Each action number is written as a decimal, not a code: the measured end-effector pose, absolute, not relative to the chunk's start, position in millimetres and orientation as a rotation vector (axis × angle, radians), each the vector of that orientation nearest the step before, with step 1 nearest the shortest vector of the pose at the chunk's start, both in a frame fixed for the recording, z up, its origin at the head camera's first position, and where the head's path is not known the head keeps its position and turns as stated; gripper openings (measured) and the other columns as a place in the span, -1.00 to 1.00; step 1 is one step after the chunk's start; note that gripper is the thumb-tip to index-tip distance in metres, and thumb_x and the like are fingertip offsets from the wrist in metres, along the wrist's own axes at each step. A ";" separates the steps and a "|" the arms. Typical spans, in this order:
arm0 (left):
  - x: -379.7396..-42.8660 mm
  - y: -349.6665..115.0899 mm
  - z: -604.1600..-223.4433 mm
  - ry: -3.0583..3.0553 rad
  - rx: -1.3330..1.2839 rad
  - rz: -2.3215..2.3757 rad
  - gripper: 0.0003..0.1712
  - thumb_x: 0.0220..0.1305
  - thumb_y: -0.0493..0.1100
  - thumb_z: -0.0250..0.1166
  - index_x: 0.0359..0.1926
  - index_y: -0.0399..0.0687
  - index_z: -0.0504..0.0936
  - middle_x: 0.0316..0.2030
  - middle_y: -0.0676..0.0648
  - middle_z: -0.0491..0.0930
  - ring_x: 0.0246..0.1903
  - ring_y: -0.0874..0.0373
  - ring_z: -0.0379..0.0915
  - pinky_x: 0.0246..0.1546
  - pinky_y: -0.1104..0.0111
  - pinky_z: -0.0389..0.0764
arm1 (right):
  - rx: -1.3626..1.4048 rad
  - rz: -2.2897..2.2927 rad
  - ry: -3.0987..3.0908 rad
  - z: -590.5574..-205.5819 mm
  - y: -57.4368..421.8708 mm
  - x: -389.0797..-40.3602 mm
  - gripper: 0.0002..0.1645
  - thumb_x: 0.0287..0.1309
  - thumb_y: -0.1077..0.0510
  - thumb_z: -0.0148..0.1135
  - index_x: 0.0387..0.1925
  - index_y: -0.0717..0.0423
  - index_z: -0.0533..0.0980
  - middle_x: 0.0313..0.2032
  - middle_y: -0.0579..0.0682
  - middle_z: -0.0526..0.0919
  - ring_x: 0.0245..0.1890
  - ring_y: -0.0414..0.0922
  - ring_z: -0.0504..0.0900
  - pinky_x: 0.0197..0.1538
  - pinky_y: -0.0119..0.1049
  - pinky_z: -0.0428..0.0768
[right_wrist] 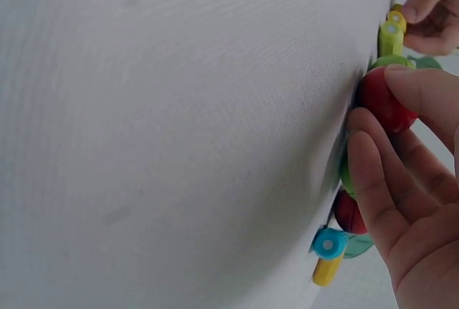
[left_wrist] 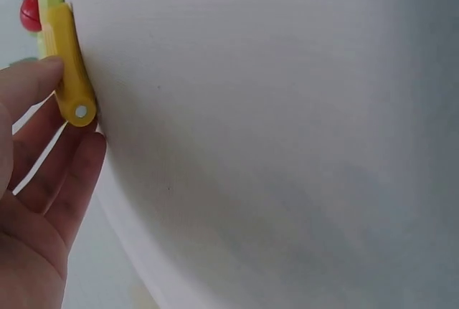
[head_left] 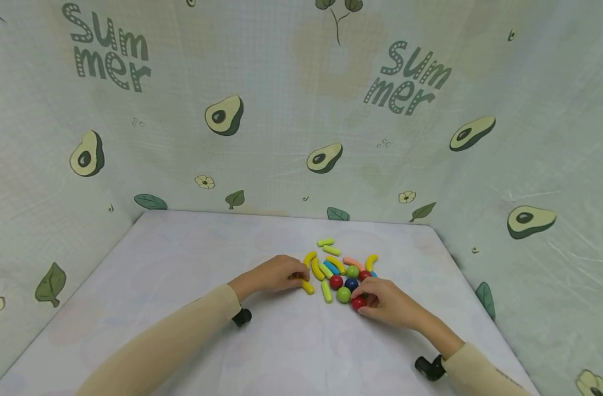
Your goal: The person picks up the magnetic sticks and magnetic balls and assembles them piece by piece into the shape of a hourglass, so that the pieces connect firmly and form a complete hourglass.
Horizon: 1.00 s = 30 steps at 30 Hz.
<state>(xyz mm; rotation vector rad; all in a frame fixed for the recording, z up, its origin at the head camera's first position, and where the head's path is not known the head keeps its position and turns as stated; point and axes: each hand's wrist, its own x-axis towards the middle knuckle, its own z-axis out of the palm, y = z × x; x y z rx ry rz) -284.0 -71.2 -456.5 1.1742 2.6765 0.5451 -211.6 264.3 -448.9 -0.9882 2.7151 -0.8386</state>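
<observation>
My left hand [head_left: 280, 274] pinches a yellow banana-shaped piece [left_wrist: 68, 65] between thumb and fingers at the left side of a small pile. On the pile's near right side, my right hand [head_left: 392, 303] holds a red ball [right_wrist: 384, 101] with its thumb and fingertips. Between the hands lie another red ball [head_left: 336, 282], a dark blue ball [head_left: 352, 284] and two green balls [head_left: 344, 295]. Around them are several yellow banana-shaped pieces [head_left: 318, 269], several light green sticks [head_left: 327, 292], a blue stick [head_left: 331, 268] and a pink piece [head_left: 353, 263]. The right hand partly covers the pile.
The pile sits on a white-covered table [head_left: 207, 247], right of its middle. Cloth walls [head_left: 271, 143] with avocado prints rise behind and at both sides. A small black camera [head_left: 431, 367] is strapped at the right wrist, another [head_left: 242, 317] at the left.
</observation>
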 end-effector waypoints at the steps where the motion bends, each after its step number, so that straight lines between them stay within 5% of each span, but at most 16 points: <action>1: -284.0 -72.8 -457.4 2.675 1.169 0.552 -0.86 0.49 -0.11 0.40 0.00 0.20 0.76 -0.21 0.26 0.66 -0.22 0.32 0.49 0.04 0.34 0.59 | -0.994 -0.842 2.713 -448.8 264.0 -211.4 -0.71 0.27 0.20 0.52 0.02 -0.01 0.72 -0.09 -0.17 0.68 -0.25 -0.20 0.60 -0.19 -0.33 0.72; 30: -249.2 -167.0 -462.0 2.794 0.569 0.997 -0.74 0.34 -0.23 0.45 0.03 0.06 0.76 -0.21 0.07 0.69 -0.24 0.22 0.57 -0.27 0.33 0.65 | -0.994 -0.839 2.750 -451.9 262.4 -210.5 -0.72 0.25 0.18 0.55 -0.02 -0.03 0.71 -0.14 -0.19 0.69 -0.29 -0.22 0.60 -0.23 -0.38 0.69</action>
